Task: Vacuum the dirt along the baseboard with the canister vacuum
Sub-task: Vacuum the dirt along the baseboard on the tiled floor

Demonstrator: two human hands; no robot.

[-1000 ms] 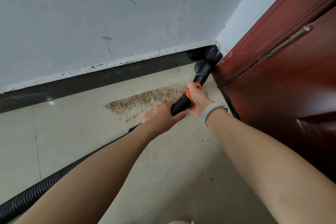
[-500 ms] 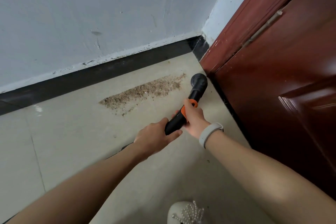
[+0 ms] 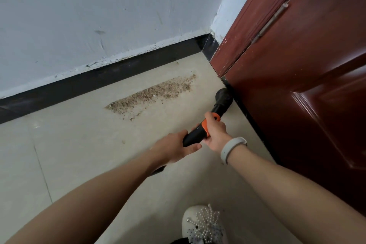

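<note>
A black vacuum wand with an orange collar (image 3: 198,134) points toward the door's foot, and its round black nozzle (image 3: 223,98) sits on the floor beside the dark strip under the door. My left hand (image 3: 174,148) grips the rear of the wand. My right hand (image 3: 215,132) grips it at the orange collar. A long patch of brown dirt (image 3: 154,95) lies on the beige floor, left of the nozzle and a short way off the black baseboard (image 3: 99,79). The hose is hidden behind my left arm.
A dark red door (image 3: 297,85) and its frame close off the right side. The grey wall (image 3: 99,16) rises above the baseboard. My white beaded shoe (image 3: 202,224) stands at the bottom edge. Beige tile floor (image 3: 59,154) spreads out to the left.
The nozzle has come back out of the corner and now sits along the foot of the door, nearer to me. Both hands keep their hold on the wand.
</note>
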